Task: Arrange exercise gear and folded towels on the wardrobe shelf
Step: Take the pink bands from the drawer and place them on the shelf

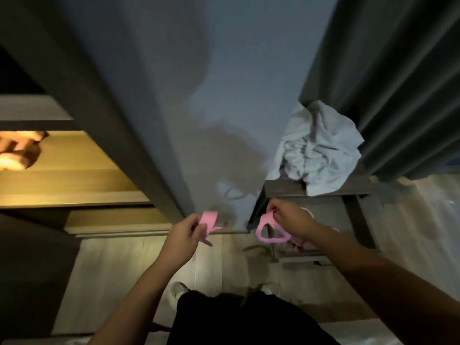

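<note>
My left hand (pixel 181 235) pinches a flat pink elastic exercise band (pixel 208 221) between thumb and curled fingers, its free end folding down past my knuckles. My right hand (pixel 291 217) grips the top of a pink elastic loop (pixel 263 230), which hangs open below my fingers. I cannot tell whether the two pink pieces are joined. Both are held in the air in front of the lower edge of the tall grey wardrobe panel (pixel 199 95). A crumpled pale towel (pixel 321 150) lies unfolded on the dark wooden side table (pixel 286 189), above my right hand and beside the dark grey curtain (pixel 398 83). Well apart, on the left, is a warm-lit wooden shelf (pixel 62 170).
</note>
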Action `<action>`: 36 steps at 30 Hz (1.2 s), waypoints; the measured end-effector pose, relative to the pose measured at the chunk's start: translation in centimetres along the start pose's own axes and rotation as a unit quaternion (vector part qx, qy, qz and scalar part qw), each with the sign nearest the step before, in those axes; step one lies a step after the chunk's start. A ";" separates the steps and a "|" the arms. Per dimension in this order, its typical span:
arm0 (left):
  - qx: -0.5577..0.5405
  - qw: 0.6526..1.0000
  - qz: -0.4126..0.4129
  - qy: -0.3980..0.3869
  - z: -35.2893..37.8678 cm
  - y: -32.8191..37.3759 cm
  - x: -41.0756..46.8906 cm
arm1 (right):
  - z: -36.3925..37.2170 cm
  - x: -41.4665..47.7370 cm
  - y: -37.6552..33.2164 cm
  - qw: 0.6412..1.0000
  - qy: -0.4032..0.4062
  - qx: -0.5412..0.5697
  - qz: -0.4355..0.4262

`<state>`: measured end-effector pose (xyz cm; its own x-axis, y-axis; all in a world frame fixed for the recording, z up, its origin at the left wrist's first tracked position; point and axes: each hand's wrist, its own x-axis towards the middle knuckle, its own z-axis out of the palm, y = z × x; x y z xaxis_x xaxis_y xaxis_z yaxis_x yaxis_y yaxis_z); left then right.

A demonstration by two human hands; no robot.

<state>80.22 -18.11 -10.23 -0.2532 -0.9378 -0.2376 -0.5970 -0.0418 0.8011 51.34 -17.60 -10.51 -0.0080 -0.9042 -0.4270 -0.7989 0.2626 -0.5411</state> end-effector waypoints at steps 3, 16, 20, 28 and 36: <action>-0.026 0.999 -0.012 0.017 -4.4 -3.2 -0.7 | 2.7 1.5 -5.0 1.000 0.011 0.003 -0.015; -0.047 0.993 -0.086 0.062 -21.7 -13.4 -3.9 | 13.7 6.6 -23.1 0.990 -0.040 0.117 -0.074; -0.031 0.985 -0.114 0.123 -23.3 -15.3 -4.7 | 15.2 8.6 -26.9 0.977 -0.088 0.158 -0.113; -0.025 0.979 -0.133 0.153 -27.8 -19.3 -3.8 | 18.8 11.1 -33.4 0.965 -0.114 0.201 -0.125; 0.050 0.994 -0.092 0.042 -34.8 -27.1 1.3 | 26.6 16.6 -37.4 0.967 -0.062 0.233 -0.079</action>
<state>122.59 -30.15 -13.12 -0.0710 -0.9427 -0.3261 -0.7009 -0.1855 0.6887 97.11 -33.44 -16.63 0.1870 -0.9056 -0.3806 -0.4269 0.2740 -0.8618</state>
